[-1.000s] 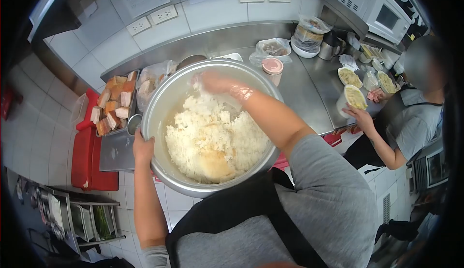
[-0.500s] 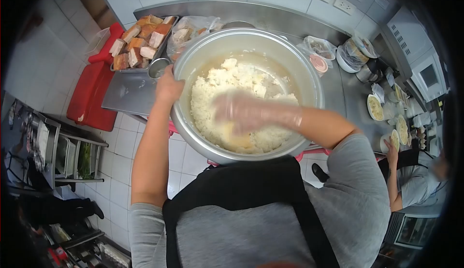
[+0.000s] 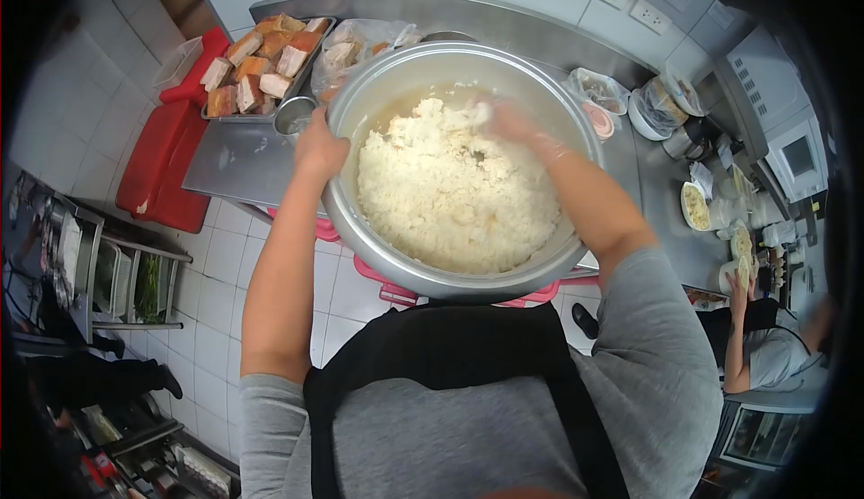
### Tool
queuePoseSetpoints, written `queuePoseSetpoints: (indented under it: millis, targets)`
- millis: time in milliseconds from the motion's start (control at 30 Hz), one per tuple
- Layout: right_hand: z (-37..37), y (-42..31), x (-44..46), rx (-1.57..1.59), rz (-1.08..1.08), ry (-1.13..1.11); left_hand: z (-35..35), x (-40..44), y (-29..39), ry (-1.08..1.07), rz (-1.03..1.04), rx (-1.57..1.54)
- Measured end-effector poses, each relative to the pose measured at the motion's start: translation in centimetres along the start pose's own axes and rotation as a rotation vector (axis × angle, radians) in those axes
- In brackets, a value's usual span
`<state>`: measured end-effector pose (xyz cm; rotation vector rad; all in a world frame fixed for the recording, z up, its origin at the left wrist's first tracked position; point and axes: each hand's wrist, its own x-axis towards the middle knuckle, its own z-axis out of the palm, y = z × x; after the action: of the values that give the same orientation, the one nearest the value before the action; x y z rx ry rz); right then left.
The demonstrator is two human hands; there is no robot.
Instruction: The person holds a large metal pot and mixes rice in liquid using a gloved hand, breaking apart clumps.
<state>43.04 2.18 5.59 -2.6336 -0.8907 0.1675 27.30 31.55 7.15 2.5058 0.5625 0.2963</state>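
Observation:
A large round metal pot stands tilted toward me at the counter's front edge, with a mass of white rice inside. My left hand grips the pot's left rim, fingers wrapped over it. In a clear plastic glove, my right hand is inside the pot at the upper right edge of the rice. Motion smears its fingers, and whether they hold rice cannot be made out. A small metal cup sits just beyond my left hand.
A tray of meat chunks and a plastic bag lie at the back left. Red containers stand left. Bowls are at the back right. A co-worker holds a container at far right.
My right hand has moved from the middle of the rice up toward the pot's back right. The rice now spreads further to the right and front. My left hand stays on the rim.

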Motion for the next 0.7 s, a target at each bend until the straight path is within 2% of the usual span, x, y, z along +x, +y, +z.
queuePoseSetpoints:
  millis: [67,167,267,367,467,533,700]
  targets:
    - [-1.3,1.6,0.2,0.300,0.158,0.055,-0.1,-0.2,0.3,-0.006,-0.015,-0.006]
    - [-3.5,-0.6,-2.0,0.645,-0.097,0.215,0.0,-0.2,-0.1,-0.012,-0.004,-0.030]
    - [-4.1,0.7,-0.4,0.095,0.015,-0.151,0.0,-0.3,0.0,0.014,0.009,-0.001]
    - [-3.6,-0.4,-0.6,-0.105,0.168,-0.179,0.3,0.0,-0.4,-0.006,-0.010,-0.025]
    - [-4.3,-2.2,-2.6,-0.109,0.221,-0.121,0.8,0.5,-1.0,0.018,0.004,-0.033]
    - [-2.7,-0.1,-1.6,-0.217,0.129,-0.204,0.8,0.6,-1.0,0.012,0.005,-0.025]
    - [-2.0,-2.7,-1.9,-0.381,-0.002,-0.255,0.6,0.5,-1.0,0.015,0.006,-0.018]
